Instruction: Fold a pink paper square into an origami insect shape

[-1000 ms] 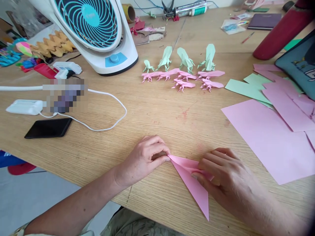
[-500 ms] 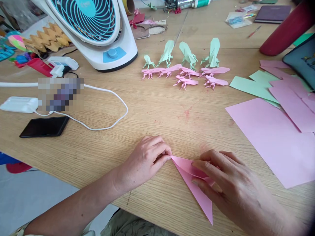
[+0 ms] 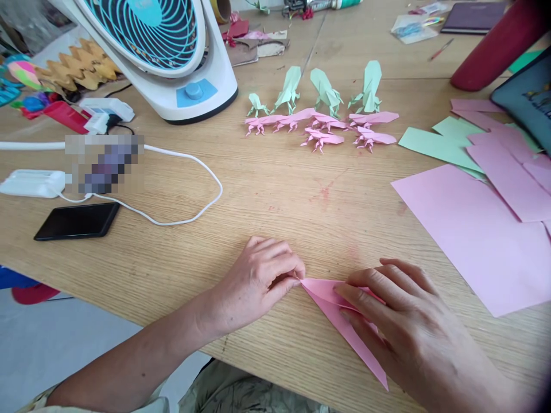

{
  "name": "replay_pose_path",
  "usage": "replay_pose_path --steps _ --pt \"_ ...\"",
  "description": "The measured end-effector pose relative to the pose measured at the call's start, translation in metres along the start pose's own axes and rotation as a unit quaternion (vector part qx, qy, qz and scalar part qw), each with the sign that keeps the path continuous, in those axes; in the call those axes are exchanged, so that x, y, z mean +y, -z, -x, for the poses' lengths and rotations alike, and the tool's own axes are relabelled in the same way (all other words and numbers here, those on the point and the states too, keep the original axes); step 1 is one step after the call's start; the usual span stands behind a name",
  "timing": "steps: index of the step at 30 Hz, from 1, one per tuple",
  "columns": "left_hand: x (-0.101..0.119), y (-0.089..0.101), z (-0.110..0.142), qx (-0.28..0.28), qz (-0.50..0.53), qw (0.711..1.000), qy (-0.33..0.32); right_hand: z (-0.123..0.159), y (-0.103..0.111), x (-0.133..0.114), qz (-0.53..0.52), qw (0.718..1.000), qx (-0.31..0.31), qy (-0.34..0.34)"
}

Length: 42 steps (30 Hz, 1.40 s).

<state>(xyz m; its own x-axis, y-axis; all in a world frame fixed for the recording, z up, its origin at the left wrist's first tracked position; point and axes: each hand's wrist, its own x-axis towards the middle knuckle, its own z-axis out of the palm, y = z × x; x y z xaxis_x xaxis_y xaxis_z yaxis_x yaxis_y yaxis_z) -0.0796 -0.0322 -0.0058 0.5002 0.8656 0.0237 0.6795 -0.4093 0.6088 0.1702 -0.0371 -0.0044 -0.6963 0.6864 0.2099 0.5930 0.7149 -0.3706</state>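
A folded piece of pink paper (image 3: 330, 312) lies at the front of the table, its long point aimed down to the right. My left hand (image 3: 264, 275) pinches its upper left corner between thumb and fingertips. Over its right side, my right hand (image 3: 402, 312) has the thumb and fingers closed on a raised flap and covers part of the sheet. The flap bows up slightly from the layer beneath.
Several pink folded paper insects (image 3: 325, 139) and green ones (image 3: 289, 89) stand farther back. Pink sheets (image 3: 473, 235) and green paper strips (image 3: 439, 150) lie at right. A fan (image 3: 193, 97), a black phone (image 3: 77, 221) and a white cable (image 3: 221, 189) occupy the left.
The pink paper has turned slightly, its lower tip shifting right. My right hand has moved a little right, and the raised flap now lies flatter. My left hand still pinches the corner.
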Motion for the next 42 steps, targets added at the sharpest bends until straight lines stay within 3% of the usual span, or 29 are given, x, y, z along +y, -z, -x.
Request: replay_pose_path --steps 9,17,24,32,42 --pt "0.001 -0.002 0.002 0.009 -0.024 1.000 -0.013 -0.001 -0.006 -0.005 -0.034 0.998 0.037 -0.043" --pt "0.004 -0.008 0.022 0.057 -0.091 0.990 -0.088 -0.002 -0.009 -0.009 -0.021 0.996 0.056 -0.060" --pt "0.003 -0.009 0.030 0.125 -0.045 0.991 -0.012 -0.001 -0.011 -0.009 0.002 0.997 0.061 -0.057" --pt "0.010 -0.008 0.025 0.073 -0.089 0.987 -0.113 -0.001 -0.011 -0.009 0.006 0.997 0.063 -0.054" --pt "0.008 -0.012 0.011 0.052 -0.058 0.995 -0.059 -0.001 -0.011 -0.009 0.003 0.996 0.066 -0.054"
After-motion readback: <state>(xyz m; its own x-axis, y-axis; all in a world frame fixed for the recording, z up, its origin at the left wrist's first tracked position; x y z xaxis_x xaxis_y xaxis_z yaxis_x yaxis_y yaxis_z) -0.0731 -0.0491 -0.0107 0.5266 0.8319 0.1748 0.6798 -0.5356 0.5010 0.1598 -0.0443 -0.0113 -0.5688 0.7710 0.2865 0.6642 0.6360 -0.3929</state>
